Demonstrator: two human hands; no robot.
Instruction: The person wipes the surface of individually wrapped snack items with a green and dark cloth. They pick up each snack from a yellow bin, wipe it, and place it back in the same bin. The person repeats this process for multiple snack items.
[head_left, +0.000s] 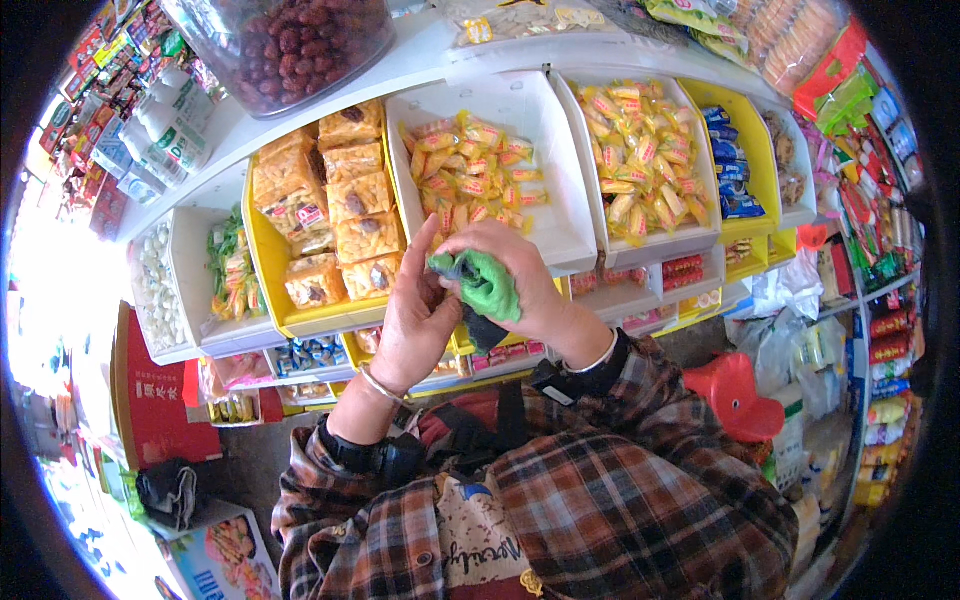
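My right hand (517, 270) is closed around a bunched green cloth (484, 285), with a dark piece of cloth hanging below it. Close beside it, my left hand (421, 307) has its index finger extended towards the bins; whether its curled fingers pinch part of the cloth cannot be told. Both hands are above the front edge of a white bin (559, 180) that holds yellow-wrapped candies (472, 165) on its left side. Left of it, a yellow bin (281, 319) holds wrapped pastry blocks (367, 199). A fuller white bin (660, 247) of similar candies (645, 157) lies to the right.
A clear jar of dark red dried fruit (300, 52) and white bottles (176, 120) stand on the ledge above. Further right are blue-wrapped snacks (727, 161). Lower bins run below. A red plastic stool (739, 397) is at the lower right, a red box (161, 397) at the left.
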